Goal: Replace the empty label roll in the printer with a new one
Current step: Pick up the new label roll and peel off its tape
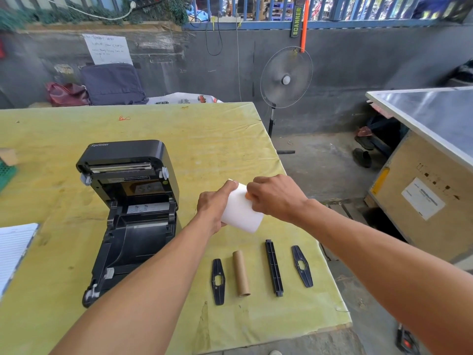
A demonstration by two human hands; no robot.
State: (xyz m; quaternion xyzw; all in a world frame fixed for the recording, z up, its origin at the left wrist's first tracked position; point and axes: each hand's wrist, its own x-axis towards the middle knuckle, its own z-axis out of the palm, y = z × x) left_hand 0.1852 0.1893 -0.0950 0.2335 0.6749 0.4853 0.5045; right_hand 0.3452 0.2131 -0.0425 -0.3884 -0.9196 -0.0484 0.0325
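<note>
A black label printer (133, 213) stands open on the yellow table (204, 139), its lid raised and its roll bay bare. To its right I hold a new white label roll (242, 211) above the table. My left hand (213, 203) grips the roll from the left. My right hand (275, 197) pinches the roll's upper edge, where a small orange bit shows. Below the hands, a brown cardboard core (241, 273) lies on the table between two black flat roll guides (218, 281) (302, 266), with a long black spindle bar (274, 267) beside it.
A lined notebook (14, 252) lies at the table's left edge, with a green basket (6, 172) above it. The table's right edge drops to a concrete floor. A standing fan (286, 78) and a wooden crate (422, 201) stand to the right.
</note>
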